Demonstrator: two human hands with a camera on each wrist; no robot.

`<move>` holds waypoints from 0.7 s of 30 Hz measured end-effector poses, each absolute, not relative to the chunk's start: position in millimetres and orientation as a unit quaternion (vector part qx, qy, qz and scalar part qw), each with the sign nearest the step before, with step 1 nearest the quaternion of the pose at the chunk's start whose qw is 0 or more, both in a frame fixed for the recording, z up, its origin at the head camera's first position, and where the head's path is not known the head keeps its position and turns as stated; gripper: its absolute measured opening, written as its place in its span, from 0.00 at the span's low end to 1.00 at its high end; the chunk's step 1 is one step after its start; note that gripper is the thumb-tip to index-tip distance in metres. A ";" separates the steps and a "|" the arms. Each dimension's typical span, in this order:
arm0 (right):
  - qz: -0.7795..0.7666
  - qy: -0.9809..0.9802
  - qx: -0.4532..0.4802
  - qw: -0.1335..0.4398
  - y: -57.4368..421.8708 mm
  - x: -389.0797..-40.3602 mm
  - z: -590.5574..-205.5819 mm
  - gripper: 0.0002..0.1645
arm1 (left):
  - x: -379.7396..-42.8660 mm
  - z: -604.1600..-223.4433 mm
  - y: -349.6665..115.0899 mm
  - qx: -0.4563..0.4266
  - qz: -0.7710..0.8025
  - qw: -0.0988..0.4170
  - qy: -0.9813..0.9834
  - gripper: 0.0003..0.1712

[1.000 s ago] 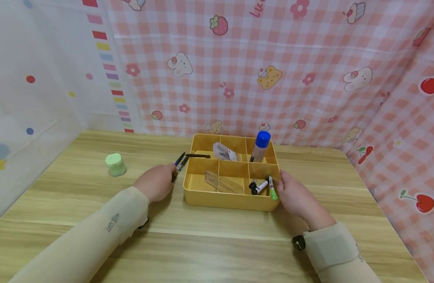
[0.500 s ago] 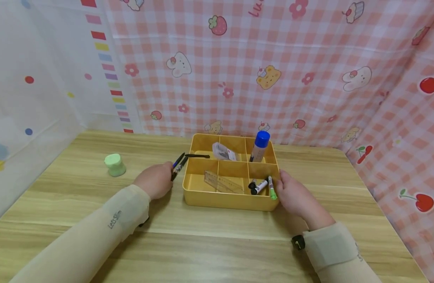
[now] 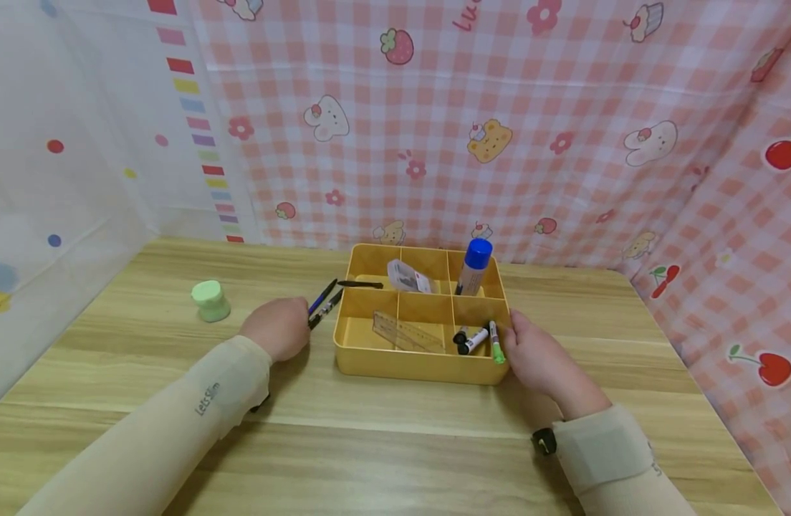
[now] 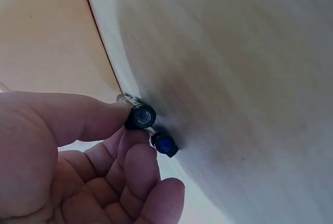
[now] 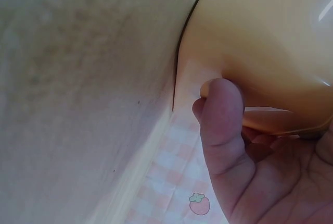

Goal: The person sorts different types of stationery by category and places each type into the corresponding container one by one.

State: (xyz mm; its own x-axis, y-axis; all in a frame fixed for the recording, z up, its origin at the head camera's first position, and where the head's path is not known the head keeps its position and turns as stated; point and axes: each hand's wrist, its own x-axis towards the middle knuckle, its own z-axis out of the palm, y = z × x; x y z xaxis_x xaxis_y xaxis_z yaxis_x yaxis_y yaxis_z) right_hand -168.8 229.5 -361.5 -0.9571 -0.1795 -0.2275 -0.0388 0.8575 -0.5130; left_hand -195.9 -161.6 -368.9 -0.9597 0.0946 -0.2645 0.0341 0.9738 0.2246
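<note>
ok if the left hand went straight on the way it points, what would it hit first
The two pens already at the fingers of the left hand; beyond them, likely the side of the yellow tray, though depth is hard to judge.

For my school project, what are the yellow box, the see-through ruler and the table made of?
Yellow box: probably plastic, smooth, with shiny highlights. Ruler: likely clear plastic; the yellow shows through it. Table: wood or a wood-look covering, smooth-looking, with streaky grain; I can't tell which.
</note>
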 end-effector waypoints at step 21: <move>-0.269 0.951 -0.050 0.147 230.9 -171.2 -361.6 0.35 | -198.3 -370.8 -168.3 0.020 0.098 0.145 0.984 0.14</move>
State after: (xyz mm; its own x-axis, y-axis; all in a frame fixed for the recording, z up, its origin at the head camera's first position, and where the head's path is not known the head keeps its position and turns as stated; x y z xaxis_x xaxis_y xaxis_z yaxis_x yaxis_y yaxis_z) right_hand -171.2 230.9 -361.6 -0.9519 -0.1748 -0.2518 -0.0168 0.8500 -0.5266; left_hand -198.3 -168.3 -370.8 -0.9568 0.0686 -0.2824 0.0119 0.9801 0.1980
